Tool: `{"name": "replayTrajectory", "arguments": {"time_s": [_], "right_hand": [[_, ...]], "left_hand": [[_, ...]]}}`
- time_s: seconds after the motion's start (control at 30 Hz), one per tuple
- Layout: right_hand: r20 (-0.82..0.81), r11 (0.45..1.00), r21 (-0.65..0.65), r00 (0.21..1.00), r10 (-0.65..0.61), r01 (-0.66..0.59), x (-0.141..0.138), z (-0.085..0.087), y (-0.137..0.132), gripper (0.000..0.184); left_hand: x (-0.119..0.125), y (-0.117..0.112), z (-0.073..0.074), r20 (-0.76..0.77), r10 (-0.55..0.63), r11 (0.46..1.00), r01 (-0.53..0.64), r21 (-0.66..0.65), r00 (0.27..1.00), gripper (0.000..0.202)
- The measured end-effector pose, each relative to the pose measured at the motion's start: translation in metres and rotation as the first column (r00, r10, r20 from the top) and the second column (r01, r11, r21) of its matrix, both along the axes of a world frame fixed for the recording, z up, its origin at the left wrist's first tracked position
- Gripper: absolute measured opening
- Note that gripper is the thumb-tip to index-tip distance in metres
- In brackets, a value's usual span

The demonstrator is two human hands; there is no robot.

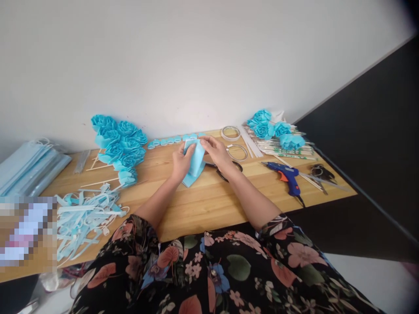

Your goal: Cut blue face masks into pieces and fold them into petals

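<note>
The light-blue, flat sheet of thin, soft-looking material is between the two hands, its long axis pointing away from the body and leaning slightly right. The left hand pinches its left side, thumb on top; the right hand has bent fingers at its upper right edge, whether gripping I cannot tell. Both are equally near. Black-handled scissors lie under the right wrist. Left of the hands are ruffled, round, bright-blue flowers and, nearer the body, tangled pale strips.
</note>
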State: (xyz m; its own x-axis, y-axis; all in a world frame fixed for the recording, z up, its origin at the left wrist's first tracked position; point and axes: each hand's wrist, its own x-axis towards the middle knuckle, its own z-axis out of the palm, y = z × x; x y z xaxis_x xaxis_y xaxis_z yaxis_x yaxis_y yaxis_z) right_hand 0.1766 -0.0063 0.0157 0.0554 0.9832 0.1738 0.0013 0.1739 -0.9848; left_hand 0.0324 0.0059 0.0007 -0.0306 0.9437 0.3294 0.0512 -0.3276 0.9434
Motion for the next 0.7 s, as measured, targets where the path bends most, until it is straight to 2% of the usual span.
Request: {"name": "replayTrajectory", "arguments": {"time_s": [0.13,0.23,0.37,0.43,0.53,0.7], "right_hand": [[0.083,0.997,0.078,0.996,-0.019,0.013,0.0025,0.0032,-0.0026,0.029],[0.131,0.993,0.114,0.990,-0.046,0.031,0.0033,0.0055,-0.0049,0.028],[0.161,0.986,0.163,0.985,-0.055,0.029,0.0024,0.0076,-0.0064,0.026],[0.155,0.986,0.165,0.986,-0.060,0.034,0.0017,0.0073,-0.0058,0.027],[0.088,0.989,0.139,0.994,-0.064,0.051,0.0021,0.0050,-0.0028,0.032],[-0.039,1.000,-0.017,0.999,-0.011,0.011,0.0016,-0.0021,0.0008,0.051]], "left_hand": [[0.0029,-0.0031,-0.0001,-0.044,-0.112,0.994,0.111,-0.025,0.993,0.023],[0.0021,-0.0024,0.0000,-0.004,-0.193,0.977,0.192,-0.092,0.981,0.028],[0.0006,-0.0010,-0.0031,0.092,-0.326,0.910,0.338,-0.241,0.941,0.039],[0.0008,-0.0006,-0.0050,0.142,-0.358,0.881,0.384,-0.275,0.923,0.041],[0.0020,0.0001,-0.0055,0.194,-0.315,0.888,0.361,-0.285,0.929,0.042],[0.0014,0.0044,-0.0029,0.298,-0.082,0.957,0.159,-0.243,0.951,0.040]]}}
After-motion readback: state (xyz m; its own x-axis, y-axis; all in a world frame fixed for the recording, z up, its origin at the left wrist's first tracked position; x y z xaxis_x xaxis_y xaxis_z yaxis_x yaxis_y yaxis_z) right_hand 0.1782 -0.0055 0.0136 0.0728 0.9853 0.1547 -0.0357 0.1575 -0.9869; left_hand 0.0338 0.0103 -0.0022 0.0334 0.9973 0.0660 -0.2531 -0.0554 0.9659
